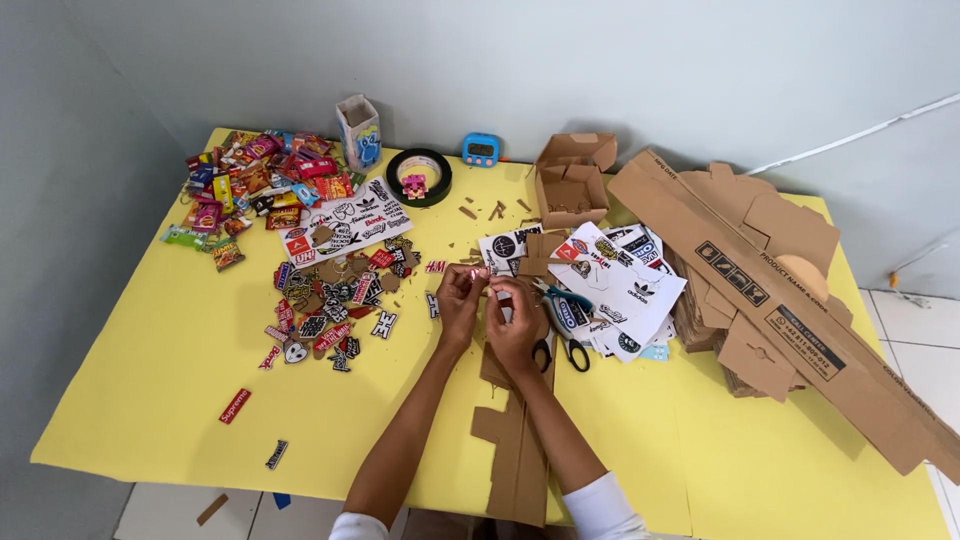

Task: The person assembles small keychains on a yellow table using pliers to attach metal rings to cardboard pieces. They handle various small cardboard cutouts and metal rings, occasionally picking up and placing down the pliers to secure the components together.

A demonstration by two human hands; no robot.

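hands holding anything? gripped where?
Left hand and right hand pinch one small pink-and-white sticker cutout between fingertips, at its edges; exact grip too small to tell.

A yellow table (150, 400) stands against grey walls (600, 70) on white floor tiles (925, 330).

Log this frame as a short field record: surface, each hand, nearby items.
surface: yellow table
left hand: pinching a small pink sticker at the fingertips
right hand: meeting the left at the sticker, over cardboard strips
right of hands: scissors on printed sticker sheets, flattened cardboard boxes
left of hands: cut-out stickers, pile of candy wrappers
far edge: tape roll, blue timer
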